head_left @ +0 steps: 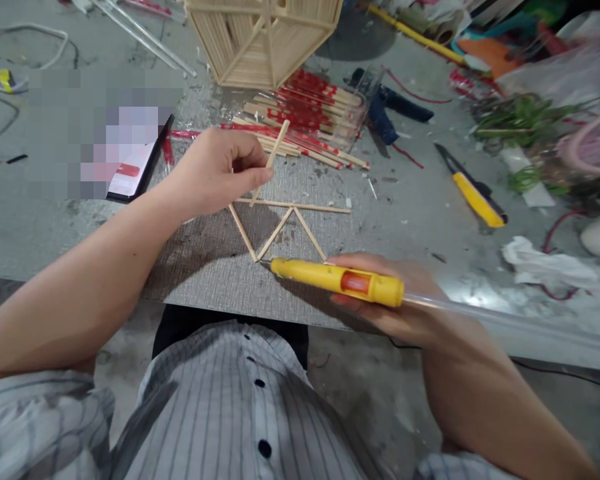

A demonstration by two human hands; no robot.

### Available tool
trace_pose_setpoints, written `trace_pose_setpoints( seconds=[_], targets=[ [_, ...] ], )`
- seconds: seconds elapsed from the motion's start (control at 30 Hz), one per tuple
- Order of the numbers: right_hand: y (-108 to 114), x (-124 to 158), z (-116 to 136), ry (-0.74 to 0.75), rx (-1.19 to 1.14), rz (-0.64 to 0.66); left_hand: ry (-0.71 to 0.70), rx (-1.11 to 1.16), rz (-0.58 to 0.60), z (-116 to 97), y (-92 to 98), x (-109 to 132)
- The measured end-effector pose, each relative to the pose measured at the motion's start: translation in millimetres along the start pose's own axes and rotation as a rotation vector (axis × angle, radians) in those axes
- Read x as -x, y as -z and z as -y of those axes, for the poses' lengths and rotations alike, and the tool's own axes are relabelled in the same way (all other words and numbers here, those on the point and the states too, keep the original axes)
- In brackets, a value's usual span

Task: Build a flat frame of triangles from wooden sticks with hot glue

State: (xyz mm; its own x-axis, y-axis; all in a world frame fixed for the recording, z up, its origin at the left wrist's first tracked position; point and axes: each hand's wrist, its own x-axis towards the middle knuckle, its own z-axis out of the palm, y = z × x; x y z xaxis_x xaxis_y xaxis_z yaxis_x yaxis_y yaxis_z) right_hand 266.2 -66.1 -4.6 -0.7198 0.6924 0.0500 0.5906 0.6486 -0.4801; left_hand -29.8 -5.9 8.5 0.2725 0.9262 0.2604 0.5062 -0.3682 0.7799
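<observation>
Left hand (223,167): while a loose stick (281,137) is pinched between thumb and fingertips, it is kept raised at a slant, its lower end overlapping the long stick (315,207) in view; whether the two are touching cannot be made out.
Right hand (414,272): wrapped around the yellow glue gun (310,275); the trigger is hidden, so whether it is being pressed cannot be judged. A clear glue stick (445,305) is seen at the gun's rear.
Zigzag: three slanted pieces, the left slant (243,232), middle slant (274,235) and right slant (310,235), are laid on the table (185,283) below the long stick, with the left and middle ones meeting in a low point.
Nozzle (266,265): pointed at that low point and seen just beside it; contact cannot be confirmed.
Glue, as judged: a small bead is best placed right in the corner, with the nozzle held low and steady so that the light pieces are not nudged out of line.
Loose stick, as judged: it is best kept clear of the fresh bead until its place has been lined up, and then held motionless while the glue sets.
Beyond the hands: a pile of sticks (337,159) is left within reach, near the pliers (383,117).
</observation>
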Motion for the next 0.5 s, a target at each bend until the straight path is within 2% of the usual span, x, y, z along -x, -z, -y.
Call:
trace_pose_setpoints(
  seconds=[0.33,0.5],
  targets=[
    [6,-8,6,0.028,0.078,0.026,-0.006,-0.002,0.036,-12,6.4,5],
    [7,-10,1,0.065,0.034,0.028,-0.059,-0.09,0.081,-14,0.6,8]
  ],
)
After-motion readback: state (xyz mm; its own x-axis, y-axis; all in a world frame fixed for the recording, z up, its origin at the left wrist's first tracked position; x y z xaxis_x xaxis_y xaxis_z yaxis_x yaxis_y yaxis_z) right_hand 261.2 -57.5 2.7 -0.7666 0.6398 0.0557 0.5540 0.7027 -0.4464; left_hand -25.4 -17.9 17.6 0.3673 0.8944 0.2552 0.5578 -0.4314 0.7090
